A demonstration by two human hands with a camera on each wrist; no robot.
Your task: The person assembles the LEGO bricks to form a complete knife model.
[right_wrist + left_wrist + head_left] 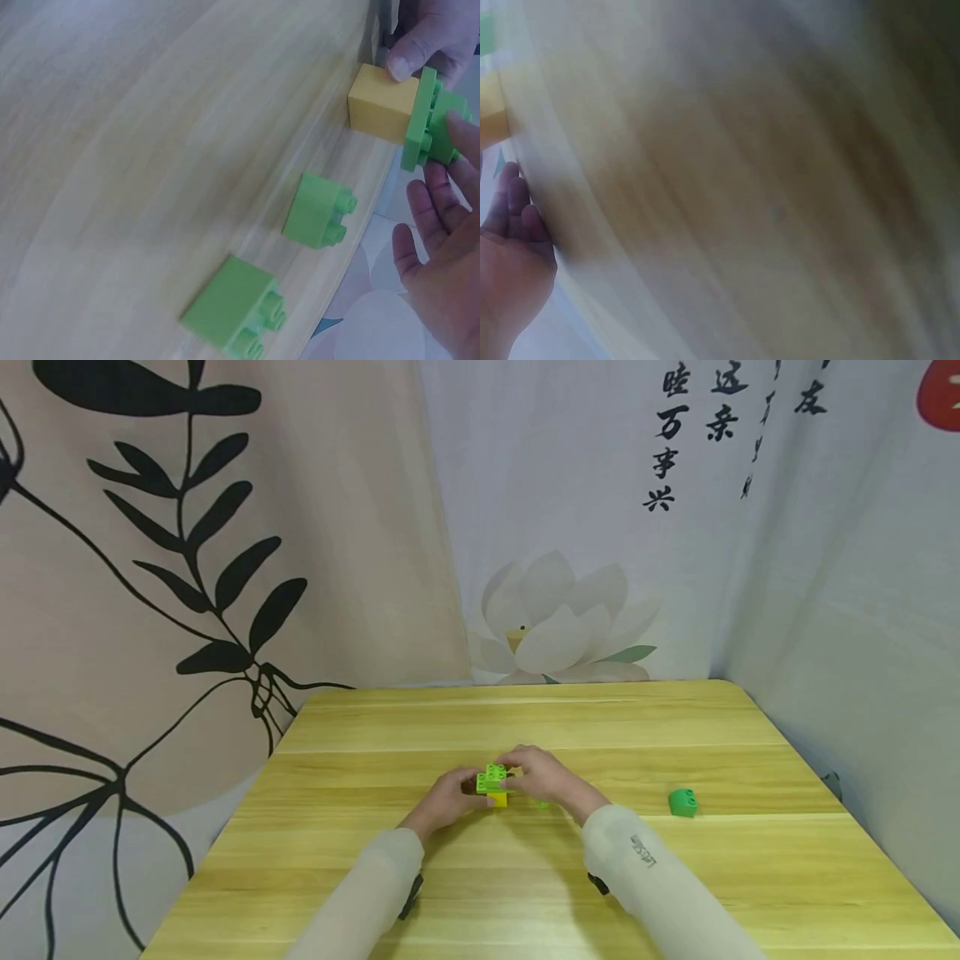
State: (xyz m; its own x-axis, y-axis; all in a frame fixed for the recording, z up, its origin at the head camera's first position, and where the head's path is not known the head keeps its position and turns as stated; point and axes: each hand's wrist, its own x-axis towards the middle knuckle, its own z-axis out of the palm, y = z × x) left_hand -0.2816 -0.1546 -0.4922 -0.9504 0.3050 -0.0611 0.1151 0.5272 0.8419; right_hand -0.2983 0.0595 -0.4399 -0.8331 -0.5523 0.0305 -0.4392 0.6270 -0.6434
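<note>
Both hands are at a small stack of toy building bricks near the table's middle. At its base is a yellow brick [379,105], upright on the tabletop. A flat green plate [421,124] lies on it, with a smaller green brick [448,120] on top. My left hand [452,799] holds the yellow brick, its thumb against the side. From the other side, my right hand [546,775] pinches the upper green brick. In the left wrist view the yellow brick [491,109] shows at the left edge, above the curled fingers of the left hand [514,262].
A loose green brick [682,803] lies to the right on the wooden table [750,877]. Another green brick [315,210] stands closer to the stack, mostly behind the right wrist in the head view. A printed curtain [360,527] hangs along the table's back edge.
</note>
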